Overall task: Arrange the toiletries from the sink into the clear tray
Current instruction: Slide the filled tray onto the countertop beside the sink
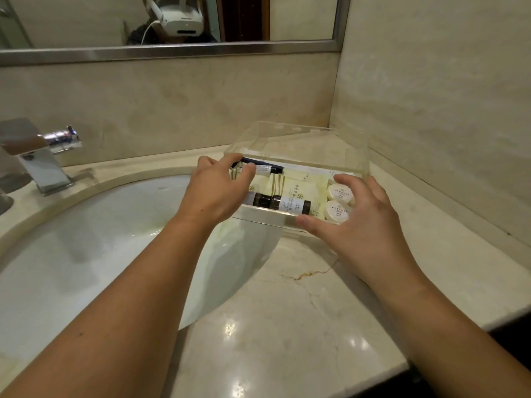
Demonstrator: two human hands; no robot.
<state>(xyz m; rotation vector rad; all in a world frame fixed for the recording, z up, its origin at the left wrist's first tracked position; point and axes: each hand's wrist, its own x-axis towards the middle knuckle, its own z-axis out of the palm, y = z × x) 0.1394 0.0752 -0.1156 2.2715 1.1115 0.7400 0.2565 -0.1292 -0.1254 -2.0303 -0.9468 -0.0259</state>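
The clear tray (267, 219) stands on the marble counter to the right of the sink basin (94, 242). Inside lie two dark bottles (280, 203) with white labels, pale yellow packets (301, 188), two round white soaps (339, 202), a dark slim tube (275, 168) and a small white tube (263, 170). My left hand (218, 191) reaches over the tray's left end and its thumb and fingers pinch the small white tube. My right hand (356, 222) grips the tray's near right rim, thumb on the front wall, fingers curled over the soaps.
A chrome faucet (37, 159) stands at the far left behind the basin. Marble walls close in behind and to the right of the tray. A mirror (172, 21) hangs above the backsplash. The counter's front edge (431, 349) runs at lower right.
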